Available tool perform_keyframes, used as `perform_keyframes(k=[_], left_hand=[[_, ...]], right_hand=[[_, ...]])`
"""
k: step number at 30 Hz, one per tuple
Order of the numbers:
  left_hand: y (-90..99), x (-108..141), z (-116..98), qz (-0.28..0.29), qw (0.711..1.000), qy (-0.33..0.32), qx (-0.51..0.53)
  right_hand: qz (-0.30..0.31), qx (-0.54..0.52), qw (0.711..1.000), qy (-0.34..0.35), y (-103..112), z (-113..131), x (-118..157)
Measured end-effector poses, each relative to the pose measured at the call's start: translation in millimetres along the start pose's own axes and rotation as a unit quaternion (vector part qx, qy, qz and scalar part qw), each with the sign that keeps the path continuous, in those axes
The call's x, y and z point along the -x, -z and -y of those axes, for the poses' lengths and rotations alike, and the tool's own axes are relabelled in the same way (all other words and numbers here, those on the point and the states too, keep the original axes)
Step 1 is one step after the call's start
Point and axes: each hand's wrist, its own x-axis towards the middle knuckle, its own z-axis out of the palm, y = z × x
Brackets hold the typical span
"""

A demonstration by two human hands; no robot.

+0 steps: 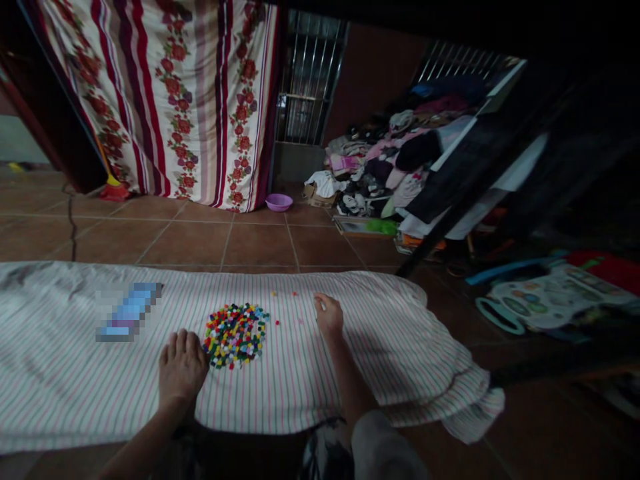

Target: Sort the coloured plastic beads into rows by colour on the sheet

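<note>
A pile of small multicoloured pieces (235, 335), bead-like or cube-like, is spread on a striped cloth (280, 400). Palm down on the cloth, my left hand (183, 365) lies at the pile's left edge with its fingers stretched out. To the right of the pile is my right hand (330, 315), its thumb and fingers curled together over the cloth; whatever they hold, if anything, is too small to make out. Between the pile and that hand lie a few loose pieces, among them a red piece (277, 323) and an orange one (274, 293).
A blurred-out blue flat object (131, 311) lies on the cloth at left. Beyond, on the tiled floor (260, 243), are a purple basin (279, 202), a red dustpan or broom head (115, 190) and heaped clothes (385, 160). A flowered curtain (200, 100) hangs behind.
</note>
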Motion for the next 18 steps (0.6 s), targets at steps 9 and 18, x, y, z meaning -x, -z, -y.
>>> perform_keyframes(k=[9,18], left_hand=[[-5.9,0,1,-0.003,1.000,-0.001,-0.018],[-4.4,-1,0,-0.013,1.000,-0.005,-0.024]], right_hand=[[0.052,0.128,0.990,-0.015,-6,-10,-26],[0.083,0.199,0.976,-0.013,-10,-17,-50]])
